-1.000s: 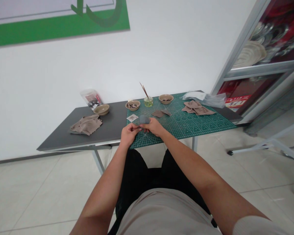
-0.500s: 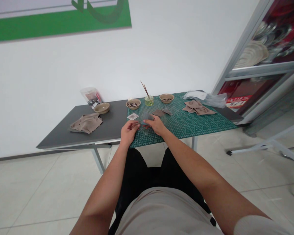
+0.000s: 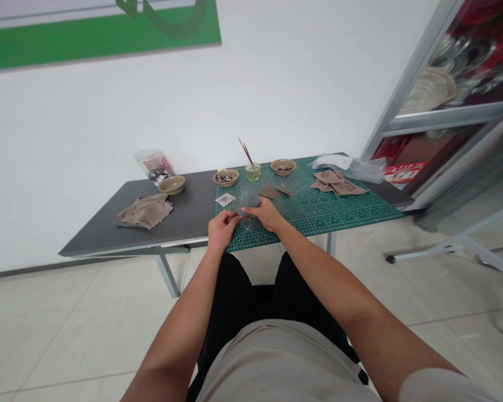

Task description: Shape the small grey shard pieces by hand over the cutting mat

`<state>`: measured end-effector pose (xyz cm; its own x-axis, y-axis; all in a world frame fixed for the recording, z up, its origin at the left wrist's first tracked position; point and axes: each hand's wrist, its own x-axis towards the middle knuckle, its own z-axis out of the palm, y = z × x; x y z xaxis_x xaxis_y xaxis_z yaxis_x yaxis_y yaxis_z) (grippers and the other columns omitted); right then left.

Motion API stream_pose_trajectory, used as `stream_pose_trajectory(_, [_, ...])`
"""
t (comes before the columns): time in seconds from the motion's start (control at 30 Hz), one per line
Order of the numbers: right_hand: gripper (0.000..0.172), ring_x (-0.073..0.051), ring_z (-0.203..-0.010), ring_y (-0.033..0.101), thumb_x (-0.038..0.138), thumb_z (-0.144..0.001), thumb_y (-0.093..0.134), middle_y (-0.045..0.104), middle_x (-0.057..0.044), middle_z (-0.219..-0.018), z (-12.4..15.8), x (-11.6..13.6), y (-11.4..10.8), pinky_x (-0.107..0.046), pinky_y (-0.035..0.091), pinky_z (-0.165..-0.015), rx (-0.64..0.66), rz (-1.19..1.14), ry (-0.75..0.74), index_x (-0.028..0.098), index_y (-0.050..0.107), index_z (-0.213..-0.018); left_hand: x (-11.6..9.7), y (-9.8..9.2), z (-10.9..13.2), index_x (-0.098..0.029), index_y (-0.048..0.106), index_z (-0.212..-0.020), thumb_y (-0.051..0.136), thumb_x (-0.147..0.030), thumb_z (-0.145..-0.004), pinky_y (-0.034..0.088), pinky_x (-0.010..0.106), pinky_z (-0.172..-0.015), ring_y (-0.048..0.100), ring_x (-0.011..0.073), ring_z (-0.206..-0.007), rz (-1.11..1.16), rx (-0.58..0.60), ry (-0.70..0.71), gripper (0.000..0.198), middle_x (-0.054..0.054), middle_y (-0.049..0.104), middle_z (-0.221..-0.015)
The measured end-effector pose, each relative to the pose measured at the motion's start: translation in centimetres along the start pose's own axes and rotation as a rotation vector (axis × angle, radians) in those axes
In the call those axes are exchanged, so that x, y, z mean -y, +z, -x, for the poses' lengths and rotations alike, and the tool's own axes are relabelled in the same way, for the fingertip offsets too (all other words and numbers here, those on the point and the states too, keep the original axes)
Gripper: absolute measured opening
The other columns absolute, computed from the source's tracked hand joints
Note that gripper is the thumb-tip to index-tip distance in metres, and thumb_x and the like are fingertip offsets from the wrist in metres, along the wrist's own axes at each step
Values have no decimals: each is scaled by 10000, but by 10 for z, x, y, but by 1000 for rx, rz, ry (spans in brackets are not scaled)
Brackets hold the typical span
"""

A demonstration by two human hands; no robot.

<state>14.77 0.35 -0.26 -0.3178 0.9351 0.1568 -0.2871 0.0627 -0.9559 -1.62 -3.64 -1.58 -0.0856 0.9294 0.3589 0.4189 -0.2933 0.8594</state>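
Both hands are up over the near part of the green cutting mat (image 3: pixel 343 215), pinching a small grey square (image 3: pixel 247 204), maybe sandpaper, between them. The right hand (image 3: pixel 265 215) props it from below, while the curled left hand (image 3: pixel 222 230) has its fingertips on the near corner. A pale paper square (image 3: pixel 226 199) sits just left of it, with two brown scraps (image 3: pixel 270 192) just beyond on the far right.
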Motion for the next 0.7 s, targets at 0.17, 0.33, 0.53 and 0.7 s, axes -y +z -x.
stream_pose_trajectory(0.17, [349,-112,-623,590,349,-611,821,672,-4,-739,-1,-3,-1,-230,482,-560,47,5,-23,138,653,-833,0,-1,1,-201,698,-804,671,-321,-775,439,246,-633,586,128,-626,-43,41,37,127,-20,671,-685])
stream_pose_trajectory(0.33, [363,-111,-627,597,341,-617,834,681,-12,-750,-7,-9,-2,-234,503,-586,55,60,-9,131,658,-855,-1,-1,1,-190,675,-767,666,-332,-775,426,242,-617,558,123,-609,-49,21,35,142,-24,644,-659])
stream_pose_trajectory(0.53, [373,-121,-561,590,410,-622,839,670,-17,-656,-11,-10,-1,-242,497,-540,96,204,49,112,689,-788,-1,-1,1,-191,622,-678,656,-321,-778,387,234,-585,503,112,-570,-110,10,64,168,-40,568,-587])
stream_pose_trajectory(0.7, [373,-132,-547,604,414,-594,859,660,-20,-611,-9,-6,0,-253,513,-544,111,195,80,111,690,-731,-3,-1,1,-192,623,-663,653,-314,-782,385,238,-595,498,114,-574,-165,20,94,173,-34,570,-590])
